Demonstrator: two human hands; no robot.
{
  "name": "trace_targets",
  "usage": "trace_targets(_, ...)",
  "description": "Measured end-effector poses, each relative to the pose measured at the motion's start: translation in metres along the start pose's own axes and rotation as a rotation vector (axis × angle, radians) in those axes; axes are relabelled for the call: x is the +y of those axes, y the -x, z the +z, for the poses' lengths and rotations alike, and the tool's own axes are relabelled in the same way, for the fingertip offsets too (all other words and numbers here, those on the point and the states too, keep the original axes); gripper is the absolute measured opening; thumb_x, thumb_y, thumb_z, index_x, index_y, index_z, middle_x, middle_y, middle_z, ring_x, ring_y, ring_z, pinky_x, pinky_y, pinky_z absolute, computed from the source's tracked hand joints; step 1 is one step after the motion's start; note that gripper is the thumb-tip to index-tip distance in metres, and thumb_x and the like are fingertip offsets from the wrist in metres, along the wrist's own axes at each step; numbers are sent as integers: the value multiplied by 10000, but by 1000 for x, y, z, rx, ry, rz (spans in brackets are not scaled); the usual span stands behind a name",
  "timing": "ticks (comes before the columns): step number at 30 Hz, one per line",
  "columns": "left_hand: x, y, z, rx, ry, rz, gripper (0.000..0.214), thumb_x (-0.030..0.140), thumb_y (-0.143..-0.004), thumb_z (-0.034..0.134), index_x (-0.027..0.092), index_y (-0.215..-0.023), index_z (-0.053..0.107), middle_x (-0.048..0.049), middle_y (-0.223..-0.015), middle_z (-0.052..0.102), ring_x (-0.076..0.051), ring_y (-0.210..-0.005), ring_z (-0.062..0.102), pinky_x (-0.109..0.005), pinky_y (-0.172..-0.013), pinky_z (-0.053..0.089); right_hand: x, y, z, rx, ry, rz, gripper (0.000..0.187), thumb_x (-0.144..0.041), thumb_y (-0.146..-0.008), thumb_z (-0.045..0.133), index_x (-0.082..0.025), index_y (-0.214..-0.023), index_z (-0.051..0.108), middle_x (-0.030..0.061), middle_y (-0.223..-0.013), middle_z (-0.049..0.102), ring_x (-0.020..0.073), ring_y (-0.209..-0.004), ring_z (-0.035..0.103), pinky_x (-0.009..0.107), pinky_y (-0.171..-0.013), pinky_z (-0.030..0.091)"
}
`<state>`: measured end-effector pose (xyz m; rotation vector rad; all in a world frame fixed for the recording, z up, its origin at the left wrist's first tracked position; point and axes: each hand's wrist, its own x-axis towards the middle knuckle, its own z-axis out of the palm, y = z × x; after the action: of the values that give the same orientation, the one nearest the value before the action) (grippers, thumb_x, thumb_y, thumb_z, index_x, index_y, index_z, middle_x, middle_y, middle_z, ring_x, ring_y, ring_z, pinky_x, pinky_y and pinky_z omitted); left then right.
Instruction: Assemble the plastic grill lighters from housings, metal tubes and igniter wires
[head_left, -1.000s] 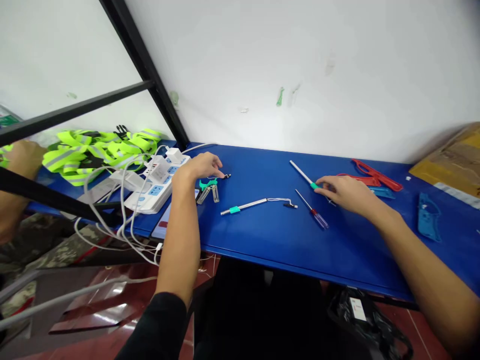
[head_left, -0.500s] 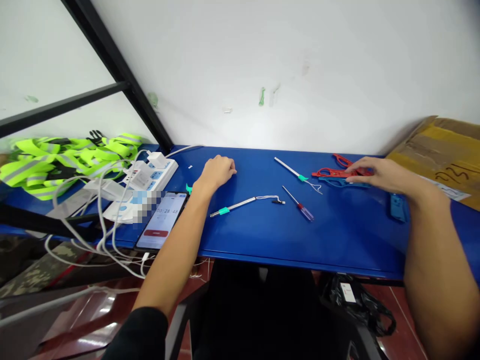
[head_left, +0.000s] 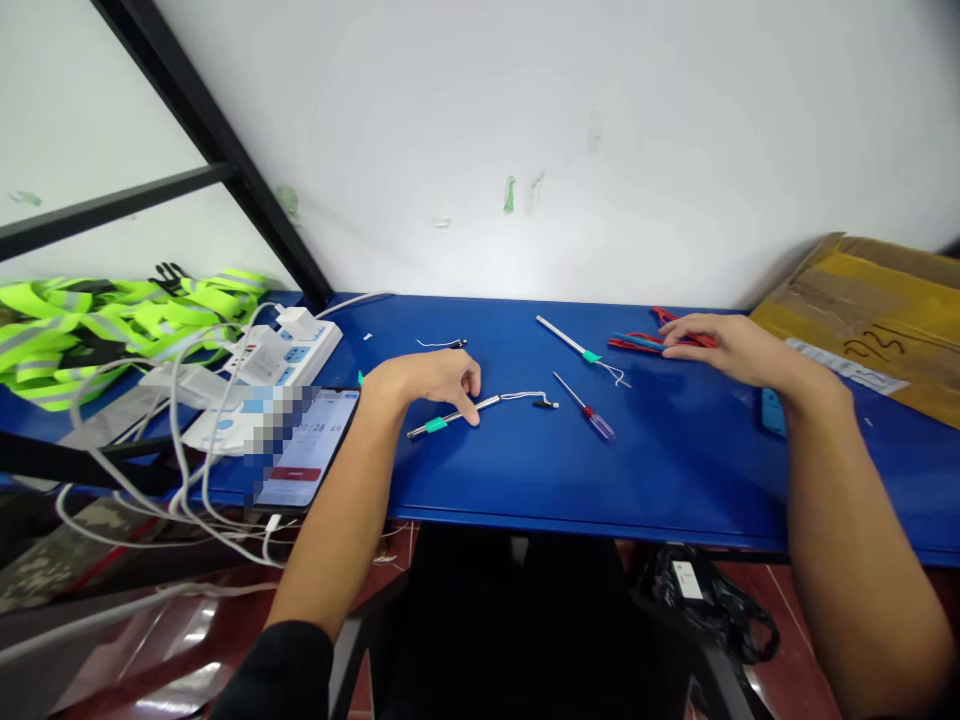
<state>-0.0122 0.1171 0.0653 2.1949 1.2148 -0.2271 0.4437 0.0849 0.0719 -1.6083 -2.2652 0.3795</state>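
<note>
My left hand (head_left: 431,382) hovers over a thin metal rod (head_left: 450,418) with green tape and a wire ending in a small black plug. Thumb and curled fingers stand apart on either side of the rod; contact is unclear. A second wire with a black end (head_left: 454,344) lies behind this hand. My right hand (head_left: 724,342) is closed on blue and red plastic scissors (head_left: 637,343), whose handles it partly hides. Between the hands lie another green-taped metal rod (head_left: 562,337) and a screwdriver (head_left: 589,410) with a clear purple-and-red handle.
On the left of the blue table (head_left: 525,480) are a white power strip (head_left: 315,350) with tangled cables, a phone (head_left: 304,450) and neon straps (head_left: 135,325). A cardboard box (head_left: 862,300) stands right, near a blue object (head_left: 772,412). A black frame (head_left: 217,120) rises at left.
My left hand has come down and toward me from behind the rod, its thumb and fingers now around it. The blue scissors have shifted over the red piece under my right hand.
</note>
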Motion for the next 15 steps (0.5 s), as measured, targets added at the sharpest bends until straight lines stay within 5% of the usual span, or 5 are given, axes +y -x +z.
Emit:
trace_targets(4, -4, -7, 2, 32, 12, 26, 176, 377, -799, 816, 241, -911, 813, -20, -857, 764, -190, -754, 657, -313, -668, 444, -59, 2, 19, 104, -92, -99, 464, -664, -999, 638, -241, -1134, 770, 93, -1191, 796, 275, -1067, 736, 424, -964, 553)
trace_targets(7, -8, -16, 3, 112, 18, 48, 192, 353, -861, 746, 219, -984, 808, -46, -961, 783, -196, -829, 674, -319, -720, 460, -115, 7, 50, -114, -217, -346, 440, -635, -977, 707, -251, -1188, 751, 73, -1136, 799, 255, -1015, 743, 390, -897, 577)
trace_targets(10, -10, -21, 3, 147, 15, 65, 240, 376, -857, 766, 195, -1011, 796, -57, -970, 779, -200, -839, 678, -314, -726, 467, -157, 17, 84, -268, -151, -589, 449, -596, -1019, 674, -253, -1305, 718, 80, -1224, 775, 249, -1097, 713, 416, -1010, 545)
trace_targets(15, -11, -23, 4, 151, 19, 112, 255, 371, -821, 816, 202, -1009, 786, -51, -1001, 789, -191, -846, 694, -299, -732, 484, -163, 16, 115, -144, 77, -740, 466, -544, -1107, 528, -205, -1387, 681, 117, -1222, 763, 278, -1112, 692, 473, -1029, 510)
